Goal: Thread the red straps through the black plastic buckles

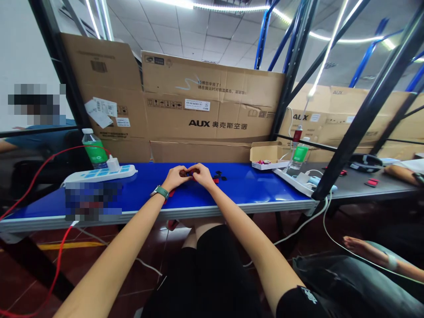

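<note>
My left hand (176,178) and my right hand (202,175) meet fingertip to fingertip over the blue table (251,185). Both have curled, closed fingers around something small and dark (190,174), mostly hidden, whose kind I cannot make out. Several small black pieces (218,174) lie just right of my right hand, with a small red piece (216,180) beside them. Another red item (171,193) shows partly from under my left wrist, which wears a green-banded watch (161,191).
On the left stand a power strip (99,174) with a charger and a green-labelled bottle (95,150). At the right are an open small carton (266,155), another bottle (300,154) and a second power strip (294,182). Cardboard (212,123) walls the back. People sit on both sides.
</note>
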### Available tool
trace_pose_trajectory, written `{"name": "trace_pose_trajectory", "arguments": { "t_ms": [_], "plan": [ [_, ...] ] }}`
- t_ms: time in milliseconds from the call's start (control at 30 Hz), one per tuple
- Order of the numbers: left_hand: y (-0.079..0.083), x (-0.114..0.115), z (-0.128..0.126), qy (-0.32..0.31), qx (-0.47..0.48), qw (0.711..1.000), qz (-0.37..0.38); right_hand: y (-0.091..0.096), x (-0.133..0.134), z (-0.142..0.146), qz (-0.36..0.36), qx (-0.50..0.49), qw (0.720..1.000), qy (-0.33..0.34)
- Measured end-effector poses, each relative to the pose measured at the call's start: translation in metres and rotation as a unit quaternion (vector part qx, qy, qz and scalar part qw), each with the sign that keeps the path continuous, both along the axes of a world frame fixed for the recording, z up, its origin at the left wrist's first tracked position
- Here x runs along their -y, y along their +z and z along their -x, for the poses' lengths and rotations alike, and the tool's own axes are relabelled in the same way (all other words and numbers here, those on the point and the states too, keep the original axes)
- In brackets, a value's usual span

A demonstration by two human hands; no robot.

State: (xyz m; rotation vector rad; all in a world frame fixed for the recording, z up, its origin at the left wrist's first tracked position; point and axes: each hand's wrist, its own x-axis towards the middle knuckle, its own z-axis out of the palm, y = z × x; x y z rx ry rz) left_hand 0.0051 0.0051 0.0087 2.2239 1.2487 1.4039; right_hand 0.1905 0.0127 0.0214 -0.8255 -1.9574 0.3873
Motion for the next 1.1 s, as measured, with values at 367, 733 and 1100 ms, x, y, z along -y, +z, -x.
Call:
{"name": "trace_pose_trajectory", "arguments": {
  "t_ms": [367,733,1100],
  "plan": [
    [-0.004,-0.004,0.0,-0.024,0.038,0.999,0.03,0.002,-0.007,-0.009,0.095,-0.127,0.981,0.114],
    [-0.004,-0.004,0.001,-0.055,0.07,0.994,0.07,-0.012,-0.022,-0.005,0.107,-0.035,0.992,0.061],
    [-0.006,-0.008,0.001,-0.061,0.089,0.992,0.061,-0.018,-0.02,-0.005,0.131,-0.054,0.99,-0.022]
  ]
}}
